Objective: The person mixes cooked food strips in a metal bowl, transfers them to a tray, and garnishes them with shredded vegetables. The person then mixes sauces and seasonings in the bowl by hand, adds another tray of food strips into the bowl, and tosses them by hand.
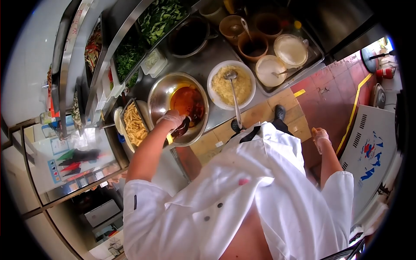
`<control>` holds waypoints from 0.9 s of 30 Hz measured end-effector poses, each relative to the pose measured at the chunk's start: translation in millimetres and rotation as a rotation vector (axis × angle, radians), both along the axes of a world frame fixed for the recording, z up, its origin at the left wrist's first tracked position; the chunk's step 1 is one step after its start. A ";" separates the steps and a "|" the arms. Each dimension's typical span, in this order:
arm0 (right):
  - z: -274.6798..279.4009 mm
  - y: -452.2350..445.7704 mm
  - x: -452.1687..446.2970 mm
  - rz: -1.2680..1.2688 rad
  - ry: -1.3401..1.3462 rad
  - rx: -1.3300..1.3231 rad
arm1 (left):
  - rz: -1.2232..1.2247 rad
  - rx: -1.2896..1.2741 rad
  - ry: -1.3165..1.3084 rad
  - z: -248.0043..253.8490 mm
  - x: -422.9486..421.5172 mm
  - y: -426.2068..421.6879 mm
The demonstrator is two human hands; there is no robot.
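Note:
My left hand (173, 118), in a clear plastic glove, is closed around a dark bottle (182, 127) with a yellow part near its lower end. The bottle is tilted over a large steel mixing bowl (156, 93). Reddish-brown liquid (187, 100) pools in that bowl. To its right stands a white bowl of pale yellow minced food (221, 89), with a metal spoon (235, 93) resting in it. My right hand (320, 136), also gloved, hangs at my side away from the counter. Its fingers are loosely bent and I see nothing held in them.
A tray of pale strips (134, 125) sits left of the steel bowl. Behind are a dark pot (187, 41), leafy greens (162, 19) and a tray (318, 55) of brown and white bowls. A white chest cabinet (368, 151) stands at right on the red tiled floor (333, 86).

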State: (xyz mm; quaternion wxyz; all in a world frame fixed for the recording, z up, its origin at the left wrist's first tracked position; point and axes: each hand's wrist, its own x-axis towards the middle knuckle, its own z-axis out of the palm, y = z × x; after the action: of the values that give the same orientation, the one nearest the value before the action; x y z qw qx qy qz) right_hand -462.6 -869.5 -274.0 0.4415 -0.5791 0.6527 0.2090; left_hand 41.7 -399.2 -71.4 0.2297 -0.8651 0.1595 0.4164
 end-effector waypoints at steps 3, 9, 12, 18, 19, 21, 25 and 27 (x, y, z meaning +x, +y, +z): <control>-69.9 -9.8 -39.6 -0.112 -0.128 0.072 | -0.027 -0.030 -0.020 -23.8 14.0 23.9; -46.3 -6.9 -30.0 -0.064 0.001 0.071 | 0.073 0.020 0.002 21.9 -4.5 -8.1; -36.8 -11.9 -22.3 -0.010 0.029 0.071 | 0.113 -0.129 -0.145 2.3 -0.9 17.5; -82.4 -16.3 -44.4 -0.013 -0.150 0.108 | 0.124 -0.078 -0.121 26.4 -14.3 6.2; -117.3 -19.9 -63.6 -0.062 -0.257 0.143 | 0.147 -0.058 -0.140 30.0 -16.6 3.4; -88.4 -12.0 -41.4 -0.017 -0.101 0.094 | 0.242 -0.104 -0.100 1.3 -3.8 34.3; -56.3 -5.6 -22.4 0.015 -0.025 0.077 | 0.187 -0.119 -0.140 15.5 -6.1 31.6; -49.8 -7.4 -20.9 0.027 -0.013 0.076 | 0.312 -0.170 -0.107 -10.6 2.6 59.1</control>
State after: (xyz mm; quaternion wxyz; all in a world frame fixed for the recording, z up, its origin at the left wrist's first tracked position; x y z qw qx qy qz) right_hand -483.5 -877.0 -323.9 0.4644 -0.5721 0.6334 0.2361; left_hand 44.2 -340.1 -82.0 0.0965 -0.9166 0.0455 0.3853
